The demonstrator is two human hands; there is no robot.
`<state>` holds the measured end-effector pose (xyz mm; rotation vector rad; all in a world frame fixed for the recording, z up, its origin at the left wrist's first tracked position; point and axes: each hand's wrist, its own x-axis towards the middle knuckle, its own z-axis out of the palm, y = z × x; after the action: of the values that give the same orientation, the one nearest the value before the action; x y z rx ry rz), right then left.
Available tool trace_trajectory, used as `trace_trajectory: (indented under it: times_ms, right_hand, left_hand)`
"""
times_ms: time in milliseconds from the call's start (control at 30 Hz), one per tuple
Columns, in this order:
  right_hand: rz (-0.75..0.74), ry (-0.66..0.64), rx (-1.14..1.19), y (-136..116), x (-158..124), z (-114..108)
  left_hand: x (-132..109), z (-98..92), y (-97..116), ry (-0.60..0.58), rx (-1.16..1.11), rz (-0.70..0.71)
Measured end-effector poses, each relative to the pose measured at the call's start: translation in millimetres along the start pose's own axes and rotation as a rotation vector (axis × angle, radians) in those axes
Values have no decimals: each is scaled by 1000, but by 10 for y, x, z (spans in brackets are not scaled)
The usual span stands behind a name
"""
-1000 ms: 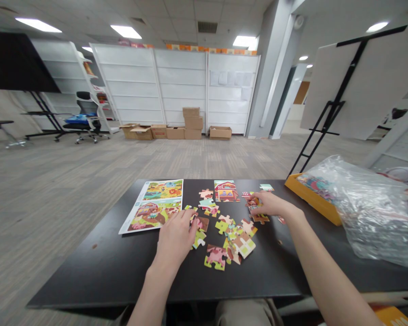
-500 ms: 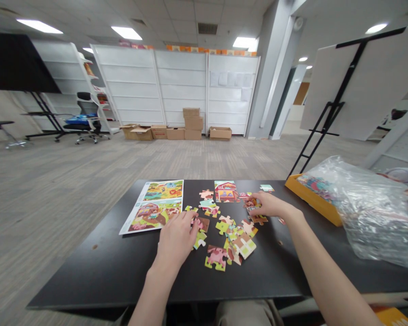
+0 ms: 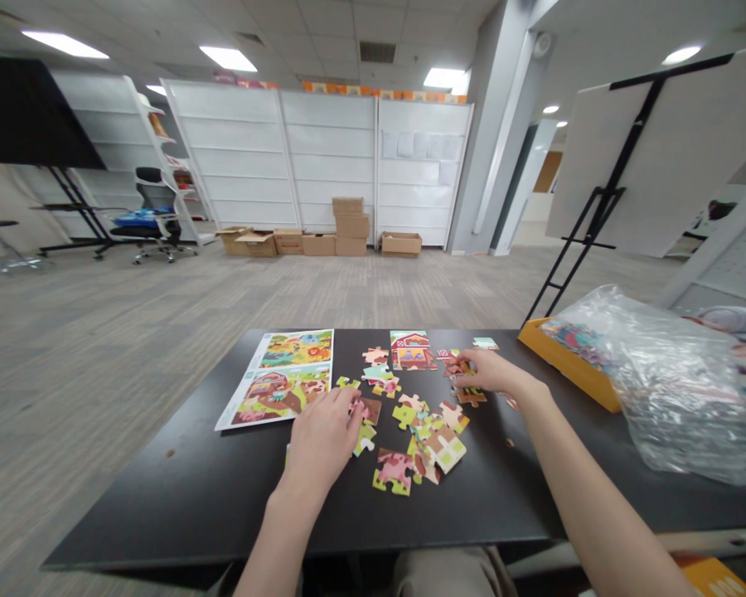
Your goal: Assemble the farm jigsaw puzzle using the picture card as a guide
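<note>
Several loose jigsaw pieces (image 3: pixel 419 427) lie scattered on a black table (image 3: pixel 180 497). My left hand (image 3: pixel 323 435) rests palm down on the pieces at the left of the scatter, fingers stretched out and close together. My right hand (image 3: pixel 494 371) reaches to the far side and pinches a reddish piece (image 3: pixel 457 369) beside an assembled barn section (image 3: pixel 412 350). A printed reference sheet (image 3: pixel 283 377) with two cartoon pictures lies to the left of my left hand.
An orange box (image 3: pixel 563 361) under a crumpled clear plastic bag (image 3: pixel 671 381) sits at the table's right. An easel with a white board (image 3: pixel 597 224) stands behind it. Cardboard boxes (image 3: pixel 348 228), white shelving and an office chair (image 3: pixel 152 215) are across the carpeted floor.
My right hand has drawn slightly nearer to the barn section with the reddish piece. My left hand has stayed where it was on the pieces.
</note>
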<state>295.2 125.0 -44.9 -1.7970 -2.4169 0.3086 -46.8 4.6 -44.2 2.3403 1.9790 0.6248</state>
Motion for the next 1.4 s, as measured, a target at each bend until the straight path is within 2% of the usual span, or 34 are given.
trace_trajectory:
  times_ms: [333, 600, 867, 1200, 1400]
  right_hand:
    - [51, 101, -80, 166, 117, 110]
    - [190, 160, -130, 1, 151, 211]
    - [275, 233, -89, -84, 203, 239]
    - [289, 338, 86, 29, 275, 330]
    - [305, 344, 114, 14, 300, 313]
  left_hand:
    - [13, 12, 4, -23, -15, -3]
    - [2, 1, 5, -19, -2, -13]
    - [-2, 22, 9, -14, -15, -6]
    - [11, 7, 48, -29, 1, 4]
    - [5, -4, 47, -28, 2, 3]
